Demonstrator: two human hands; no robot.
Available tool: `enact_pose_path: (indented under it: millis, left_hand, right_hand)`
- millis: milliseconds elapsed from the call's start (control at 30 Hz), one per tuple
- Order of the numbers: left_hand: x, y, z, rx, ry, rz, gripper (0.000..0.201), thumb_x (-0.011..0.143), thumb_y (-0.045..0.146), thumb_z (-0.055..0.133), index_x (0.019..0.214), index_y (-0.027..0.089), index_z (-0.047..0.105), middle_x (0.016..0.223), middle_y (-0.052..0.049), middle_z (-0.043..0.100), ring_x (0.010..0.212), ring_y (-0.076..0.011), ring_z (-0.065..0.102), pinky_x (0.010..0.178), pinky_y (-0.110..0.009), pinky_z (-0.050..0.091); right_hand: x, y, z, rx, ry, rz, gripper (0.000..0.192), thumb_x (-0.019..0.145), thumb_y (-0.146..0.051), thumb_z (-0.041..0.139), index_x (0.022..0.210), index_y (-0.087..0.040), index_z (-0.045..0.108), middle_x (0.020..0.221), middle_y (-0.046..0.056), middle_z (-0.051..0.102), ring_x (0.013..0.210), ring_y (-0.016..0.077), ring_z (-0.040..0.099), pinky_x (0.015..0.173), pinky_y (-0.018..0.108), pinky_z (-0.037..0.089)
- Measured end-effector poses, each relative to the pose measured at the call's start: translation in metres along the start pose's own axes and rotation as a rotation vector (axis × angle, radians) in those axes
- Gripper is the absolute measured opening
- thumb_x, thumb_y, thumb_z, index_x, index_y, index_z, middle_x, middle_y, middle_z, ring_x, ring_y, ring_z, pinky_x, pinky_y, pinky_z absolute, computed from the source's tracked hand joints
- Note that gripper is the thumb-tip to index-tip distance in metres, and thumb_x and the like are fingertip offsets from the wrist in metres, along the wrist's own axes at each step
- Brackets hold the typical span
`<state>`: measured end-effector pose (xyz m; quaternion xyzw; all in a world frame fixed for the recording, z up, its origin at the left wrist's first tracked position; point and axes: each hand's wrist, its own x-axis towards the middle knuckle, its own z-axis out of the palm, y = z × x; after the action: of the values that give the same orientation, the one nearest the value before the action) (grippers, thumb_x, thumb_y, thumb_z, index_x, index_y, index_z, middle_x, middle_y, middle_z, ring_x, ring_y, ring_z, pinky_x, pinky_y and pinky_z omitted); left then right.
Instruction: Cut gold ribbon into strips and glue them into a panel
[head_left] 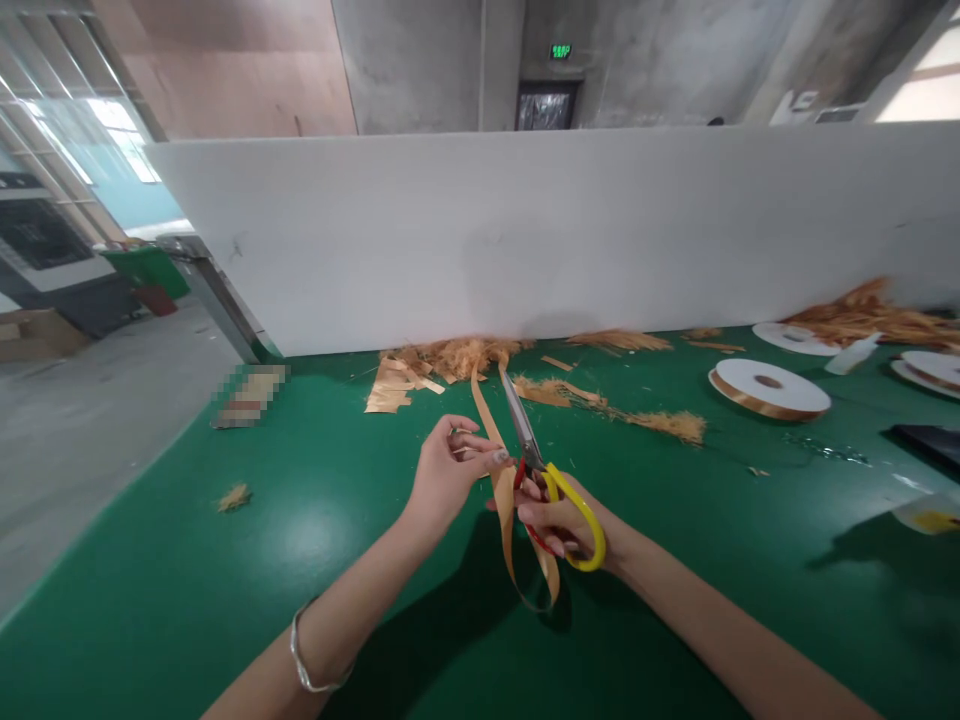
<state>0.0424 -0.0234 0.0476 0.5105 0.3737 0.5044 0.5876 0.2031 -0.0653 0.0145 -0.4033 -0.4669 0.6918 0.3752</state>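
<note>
My left hand (448, 465) pinches a tan ribbon (505, 510) between thumb and fingertips, near the middle of the view. The ribbon runs away toward the far side of the table and also hangs down in a loop below my hands. In my right hand (559, 515) are scissors (525, 425) with yellow and red handles, their blades pointing away from me beside the ribbon. The blades look closed or nearly so. Beyond the hands lies a heap of frayed tan threads (469, 357), with cut ribbon pieces (390, 385) at its left.
A ribbon spool (769, 388) lies at the right, near a small white bottle (853, 353) and a pile of orange-brown strands (874, 318). A white partition (480, 240) closes off the far edge of the green table (315, 530). A thread scrap (235, 498) lies at left.
</note>
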Motion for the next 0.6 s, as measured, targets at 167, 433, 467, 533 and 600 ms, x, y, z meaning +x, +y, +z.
enact_pose_path:
  millis: [167, 433, 467, 533, 600]
  left_hand:
    - [-0.001, -0.011, 0.004, -0.076, 0.06, -0.025, 0.039, 0.059, 0.021, 0.079, 0.078, 0.017, 0.045, 0.067, 0.0, 0.066, 0.067, -0.0147, 0.067, 0.068, -0.026, 0.05]
    - [-0.008, -0.018, 0.012, -0.107, -0.03, -0.116, 0.042, 0.067, 0.031, 0.075, 0.096, 0.021, 0.045, 0.078, 0.0, 0.067, 0.079, -0.0144, 0.065, 0.069, -0.024, 0.049]
    - [-0.011, -0.019, 0.013, -0.064, -0.088, -0.095, 0.04, 0.068, 0.031, 0.074, 0.097, 0.021, 0.048, 0.079, -0.001, 0.068, 0.08, -0.0152, 0.065, 0.071, -0.026, 0.049]
    - [-0.015, -0.022, 0.015, 0.077, -0.196, -0.043, 0.03, 0.071, 0.03, 0.071, 0.095, 0.019, 0.058, 0.085, -0.004, 0.07, 0.084, -0.018, 0.065, 0.075, -0.029, 0.049]
    - [-0.019, -0.024, 0.016, 0.229, -0.236, -0.009, 0.022, 0.073, 0.029, 0.068, 0.091, 0.017, 0.067, 0.092, -0.007, 0.071, 0.089, -0.021, 0.064, 0.08, -0.031, 0.049]
  right_hand:
    - [0.0, 0.008, 0.005, 0.028, 0.048, -0.025, 0.047, 0.053, -0.029, 0.08, 0.068, -0.02, 0.037, 0.055, -0.009, 0.054, 0.029, 0.0001, 0.036, 0.029, 0.013, 0.024]
    - [0.004, 0.005, 0.004, 0.1, 0.32, -0.069, 0.047, 0.049, -0.026, 0.08, 0.066, -0.021, 0.036, 0.043, -0.013, 0.042, 0.029, 0.0018, 0.034, 0.028, 0.014, 0.022]
    - [0.004, 0.006, 0.003, 0.112, 0.336, -0.077, 0.046, 0.05, -0.026, 0.079, 0.067, -0.021, 0.036, 0.042, -0.013, 0.041, 0.029, 0.0017, 0.033, 0.028, 0.014, 0.022]
    - [0.005, 0.01, 0.0, 0.125, 0.354, -0.09, 0.044, 0.051, -0.028, 0.078, 0.068, -0.021, 0.037, 0.042, -0.013, 0.04, 0.028, 0.0017, 0.032, 0.028, 0.014, 0.022]
    - [0.005, 0.014, -0.001, 0.115, 0.359, -0.102, 0.042, 0.052, -0.03, 0.077, 0.069, -0.021, 0.039, 0.042, -0.013, 0.039, 0.028, 0.0019, 0.032, 0.028, 0.014, 0.021]
